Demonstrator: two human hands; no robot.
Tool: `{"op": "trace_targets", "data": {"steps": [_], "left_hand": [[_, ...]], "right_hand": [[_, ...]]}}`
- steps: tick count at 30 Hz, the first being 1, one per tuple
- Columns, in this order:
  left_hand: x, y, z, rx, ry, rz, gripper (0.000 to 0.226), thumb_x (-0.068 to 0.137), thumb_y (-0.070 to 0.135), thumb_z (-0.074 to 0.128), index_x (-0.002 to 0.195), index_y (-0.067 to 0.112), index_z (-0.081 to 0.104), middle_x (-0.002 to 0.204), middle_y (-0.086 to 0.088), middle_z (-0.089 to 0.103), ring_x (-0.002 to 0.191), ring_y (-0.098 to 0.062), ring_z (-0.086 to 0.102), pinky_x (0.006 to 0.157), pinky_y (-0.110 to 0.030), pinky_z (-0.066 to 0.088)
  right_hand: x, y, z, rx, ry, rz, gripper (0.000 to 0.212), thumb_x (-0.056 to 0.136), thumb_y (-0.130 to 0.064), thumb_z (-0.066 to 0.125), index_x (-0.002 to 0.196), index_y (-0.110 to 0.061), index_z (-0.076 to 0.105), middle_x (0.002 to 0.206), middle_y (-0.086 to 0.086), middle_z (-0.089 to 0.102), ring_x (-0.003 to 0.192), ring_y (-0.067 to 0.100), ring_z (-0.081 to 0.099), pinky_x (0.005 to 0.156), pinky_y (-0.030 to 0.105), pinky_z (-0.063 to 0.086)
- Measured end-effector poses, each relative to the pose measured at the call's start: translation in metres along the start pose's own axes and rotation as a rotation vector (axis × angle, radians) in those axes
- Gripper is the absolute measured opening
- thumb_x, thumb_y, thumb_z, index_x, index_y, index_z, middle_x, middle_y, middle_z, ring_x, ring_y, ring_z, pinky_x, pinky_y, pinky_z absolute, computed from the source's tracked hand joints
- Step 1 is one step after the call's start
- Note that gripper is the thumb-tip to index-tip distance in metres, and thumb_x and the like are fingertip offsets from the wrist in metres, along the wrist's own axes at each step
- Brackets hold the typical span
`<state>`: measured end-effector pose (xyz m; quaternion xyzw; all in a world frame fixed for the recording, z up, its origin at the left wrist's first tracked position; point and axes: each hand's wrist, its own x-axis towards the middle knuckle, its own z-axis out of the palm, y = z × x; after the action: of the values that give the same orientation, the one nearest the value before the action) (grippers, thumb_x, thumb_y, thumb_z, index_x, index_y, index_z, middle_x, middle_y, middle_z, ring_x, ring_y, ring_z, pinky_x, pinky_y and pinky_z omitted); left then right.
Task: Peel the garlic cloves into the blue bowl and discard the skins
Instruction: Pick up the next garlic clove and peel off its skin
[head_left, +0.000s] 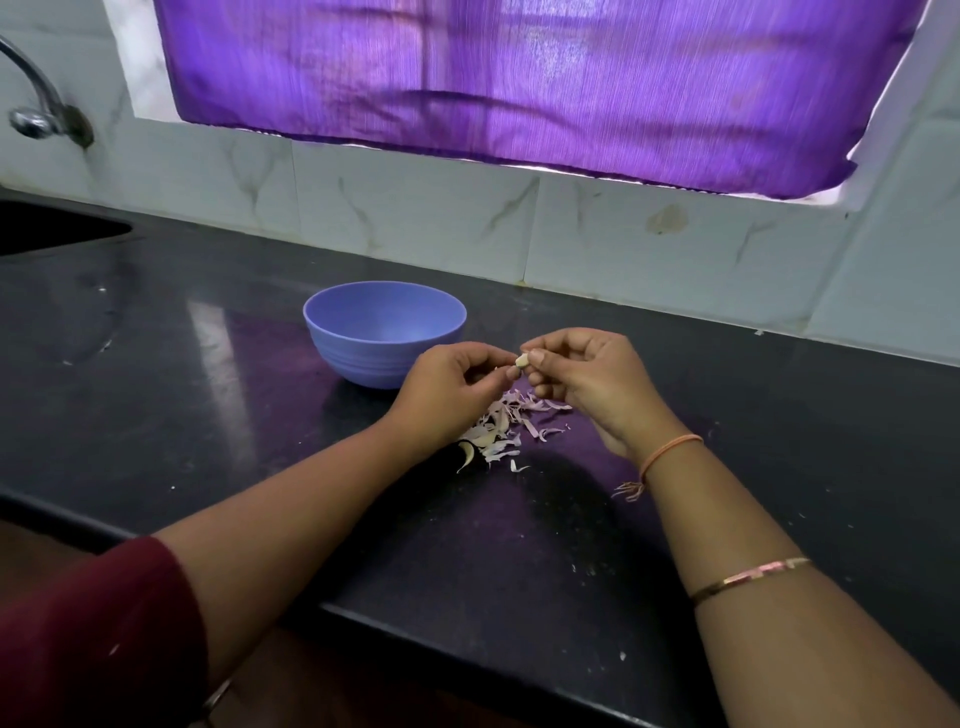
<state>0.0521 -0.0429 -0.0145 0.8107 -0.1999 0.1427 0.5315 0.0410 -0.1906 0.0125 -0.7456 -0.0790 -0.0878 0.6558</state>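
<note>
Left hand (447, 384), right hand (587, 379): joint pinch on garlic clove (521, 360); blue bowl (363, 358) rim just behind

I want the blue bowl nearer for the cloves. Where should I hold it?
Probably pinch the blue bowl by its left rim from above: it stands upright and open, its wall curves under, and the left hand covers its near-right side.

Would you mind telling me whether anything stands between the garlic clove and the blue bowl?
Nothing visible does. The left hand and right hand pinch the garlic clove just right of the blue bowl, whose mouth is open; the skins lie nearer the person.
</note>
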Motion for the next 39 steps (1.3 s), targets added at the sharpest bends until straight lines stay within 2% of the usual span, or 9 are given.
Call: {"op": "trace_targets", "data": {"steps": [7,12,16,21,26,31,33,36,39], "left_hand": [[-0.0014,0.0036,-0.0027,-0.151,-0.006,-0.041,0.016,0.089,0.012,0.060,0.101,0.008,0.070,0.090,-0.017,0.071,0.080,-0.021,0.064,0.074,-0.029,0.054],[-0.0017,0.0032,-0.0024,-0.174,0.011,-0.040,0.016,0.088,0.012,0.061,0.099,0.006,0.070,0.088,-0.016,0.071,0.079,-0.020,0.065,0.071,-0.023,0.054],[-0.0014,0.0033,-0.0024,-0.173,0.015,-0.051,0.015,0.088,0.013,0.061,0.097,0.006,0.070,0.085,-0.013,0.071,0.071,-0.011,0.063,0.064,-0.012,0.052],[-0.0024,0.0034,-0.0040,-0.199,-0.005,-0.078,0.014,0.087,0.013,0.061,0.095,0.005,0.070,0.083,-0.011,0.071,0.072,-0.011,0.065,0.061,-0.012,0.051],[-0.0013,0.0040,-0.0058,-0.217,0.031,-0.069,0.010,0.085,0.013,0.064,0.089,0.008,0.071,0.074,-0.005,0.070,0.062,-0.004,0.063,0.063,-0.015,0.053],[-0.0012,0.0046,-0.0060,-0.207,0.043,-0.081,0.013,0.086,0.014,0.063,0.089,0.005,0.071,0.074,-0.006,0.070,0.063,-0.007,0.063,0.064,-0.017,0.055],[-0.0009,0.0037,-0.0056,-0.215,0.053,-0.096,0.012,0.086,0.012,0.063,0.087,0.003,0.071,0.073,-0.008,0.069,0.062,-0.007,0.062,0.063,-0.017,0.054],[0.0008,0.0016,-0.0050,-0.206,0.085,-0.113,0.010,0.086,0.009,0.063,0.082,0.005,0.071,0.070,-0.006,0.069,0.057,-0.004,0.061,0.060,-0.015,0.053],[0.0021,0.0003,-0.0048,-0.195,0.101,-0.122,0.010,0.086,0.011,0.064,0.079,0.007,0.071,0.069,-0.005,0.068,0.056,-0.004,0.060,0.058,-0.016,0.052]], "right_hand": [[-0.0001,0.0027,-0.0022,0.036,0.001,0.014,0.009,0.086,0.004,0.057,0.085,-0.002,0.064,0.067,0.007,0.061,0.058,0.011,0.054,0.055,0.018,0.051],[-0.0003,0.0013,-0.0010,0.036,-0.019,0.024,0.007,0.086,0.004,0.058,0.085,0.001,0.064,0.066,0.008,0.060,0.057,0.011,0.054,0.056,0.018,0.050],[-0.0012,0.0007,-0.0001,0.055,-0.018,0.032,0.004,0.085,0.004,0.059,0.085,0.004,0.063,0.064,0.008,0.059,0.055,0.012,0.052,0.055,0.018,0.050],[-0.0016,0.0021,0.0001,0.046,-0.019,0.045,0.005,0.084,0.004,0.060,0.087,0.005,0.064,0.065,0.009,0.059,0.056,0.012,0.053,0.056,0.018,0.051],[-0.0012,0.0021,0.0034,0.109,-0.034,0.056,0.006,0.085,0.004,0.058,0.084,0.001,0.064,0.064,0.009,0.058,0.054,0.010,0.053,0.055,0.017,0.050],[-0.0011,0.0033,0.0050,0.130,-0.016,0.060,0.008,0.085,0.001,0.060,0.085,-0.004,0.065,0.068,0.006,0.060,0.055,0.008,0.055,0.053,0.018,0.049],[-0.0003,0.0049,0.0058,0.011,0.042,0.006,0.008,0.084,-0.002,0.064,0.087,-0.008,0.066,0.075,0.006,0.059,0.058,0.007,0.054,0.052,0.018,0.049],[0.0022,0.0061,0.0053,-0.377,0.161,-0.228,0.007,0.080,-0.006,0.068,0.084,-0.012,0.069,0.082,0.004,0.058,0.064,0.009,0.051,0.059,0.021,0.049],[0.0023,0.0052,0.0064,-0.558,0.144,-0.375,0.006,0.079,-0.007,0.069,0.084,-0.011,0.072,0.085,0.002,0.062,0.070,0.009,0.056,0.067,0.018,0.049]]}}
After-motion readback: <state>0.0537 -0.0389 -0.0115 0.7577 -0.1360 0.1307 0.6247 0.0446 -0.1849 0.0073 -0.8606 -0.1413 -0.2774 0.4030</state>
